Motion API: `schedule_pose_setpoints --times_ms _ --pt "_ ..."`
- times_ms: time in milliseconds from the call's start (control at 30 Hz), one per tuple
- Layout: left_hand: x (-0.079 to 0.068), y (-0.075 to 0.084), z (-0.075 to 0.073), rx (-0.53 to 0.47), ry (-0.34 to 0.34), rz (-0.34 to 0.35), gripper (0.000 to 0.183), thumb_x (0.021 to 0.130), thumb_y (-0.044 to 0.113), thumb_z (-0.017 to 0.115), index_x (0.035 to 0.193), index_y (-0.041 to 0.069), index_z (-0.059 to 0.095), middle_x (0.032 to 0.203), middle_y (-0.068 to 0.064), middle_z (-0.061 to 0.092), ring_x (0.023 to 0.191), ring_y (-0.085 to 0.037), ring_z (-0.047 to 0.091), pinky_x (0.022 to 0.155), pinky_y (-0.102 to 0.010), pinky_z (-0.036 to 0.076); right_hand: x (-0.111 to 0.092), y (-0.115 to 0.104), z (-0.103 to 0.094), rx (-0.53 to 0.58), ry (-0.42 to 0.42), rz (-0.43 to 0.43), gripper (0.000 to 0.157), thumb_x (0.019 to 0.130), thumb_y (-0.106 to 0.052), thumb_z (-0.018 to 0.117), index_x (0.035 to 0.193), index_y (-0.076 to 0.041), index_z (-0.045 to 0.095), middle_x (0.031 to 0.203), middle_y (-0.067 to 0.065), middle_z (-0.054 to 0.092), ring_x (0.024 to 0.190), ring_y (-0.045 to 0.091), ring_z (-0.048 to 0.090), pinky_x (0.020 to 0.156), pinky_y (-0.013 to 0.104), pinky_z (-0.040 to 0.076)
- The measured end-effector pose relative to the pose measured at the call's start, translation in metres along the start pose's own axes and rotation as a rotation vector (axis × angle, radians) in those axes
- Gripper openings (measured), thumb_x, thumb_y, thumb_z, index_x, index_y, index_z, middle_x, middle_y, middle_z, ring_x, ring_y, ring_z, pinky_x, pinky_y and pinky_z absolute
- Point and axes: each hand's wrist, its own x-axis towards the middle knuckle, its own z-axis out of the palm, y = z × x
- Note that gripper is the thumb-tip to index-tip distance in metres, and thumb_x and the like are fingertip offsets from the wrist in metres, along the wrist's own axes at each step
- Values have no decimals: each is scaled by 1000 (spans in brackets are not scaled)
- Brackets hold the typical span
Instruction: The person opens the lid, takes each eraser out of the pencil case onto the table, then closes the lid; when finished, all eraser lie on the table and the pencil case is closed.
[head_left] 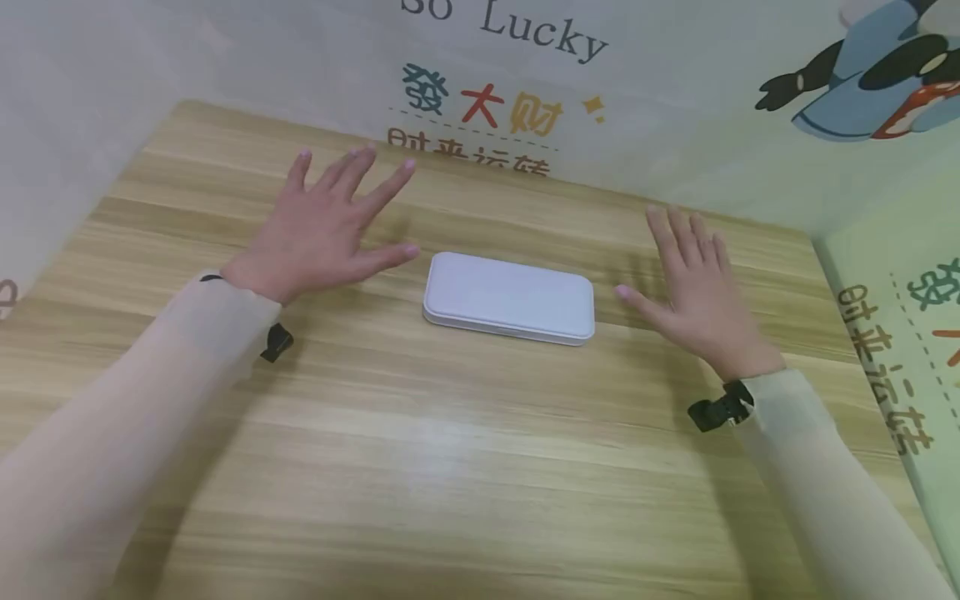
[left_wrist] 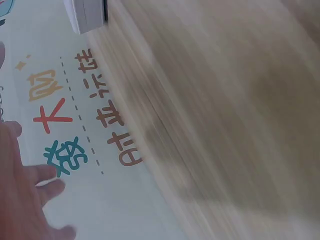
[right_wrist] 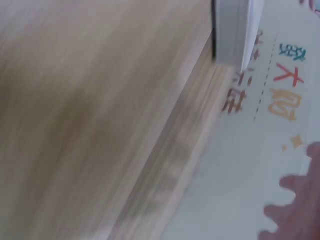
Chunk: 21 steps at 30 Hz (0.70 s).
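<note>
A flat white case (head_left: 510, 296) with rounded corners lies closed on the wooden table, between the two hands. To its left, my left hand (head_left: 318, 225) is held with fingers spread, the thumb tip close to the case's left end. My right hand (head_left: 701, 300) is on the other side, fingers straight and thumb pointing toward the case's right end. Neither hand holds anything. In the left wrist view, one end of the case (left_wrist: 89, 14) shows at the top, with the left fingers (left_wrist: 42, 172) at the left edge. The right wrist view has the other end (right_wrist: 232, 32) and the right fingers (right_wrist: 297, 187).
The wood-grain table (head_left: 420, 467) is bordered at the back and sides by a pale printed sheet (head_left: 300, 58) with lettering and a cartoon figure (head_left: 892, 79). Black straps (head_left: 720, 407) sit at both wrists over light sleeves (head_left: 832, 475).
</note>
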Motion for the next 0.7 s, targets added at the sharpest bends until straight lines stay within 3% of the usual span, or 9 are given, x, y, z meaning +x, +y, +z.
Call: schedule_pose_setpoints --times_ms 100,200,333,467,700 --pt "2 4 -1 -111 -82 24 97 96 80 41 169 35 -4 175 -20 17 159 -46 25 128 -70 22 5 -8 3 47 -82 -49 102 98 -67 56 170 -18 4 177 16 10 164 42 8 133 66 3" --pt "6 11 2 -208 -193 36 104 93 81 49 170 30 1 175 -18 21 159 -45 28 127 -64 31 11 -18 9 63 -153 -101 103 95 -61 65 169 -10 13 175 18 20 163 40 18 134 63 7" --pt "12 22 13 -200 -277 95 111 88 79 60 169 17 17 173 -16 28 157 -39 35 127 -58 36 19 -31 16 55 -208 -194 105 90 -55 74 165 -2 23 170 23 32 157 44 30 133 59 20" --pt "17 38 26 -183 -273 168 108 86 70 70 164 7 30 168 -16 39 151 -33 45 123 -51 43 26 -43 23 49 -216 -267 105 86 -56 78 162 1 31 165 24 38 153 43 38 129 56 32" --pt "26 55 36 -152 -251 203 103 85 60 75 162 4 34 160 -17 46 137 -30 55 115 -47 51 33 -57 32 12 -240 -316 102 88 -58 75 160 1 34 163 21 42 151 39 43 127 53 38"
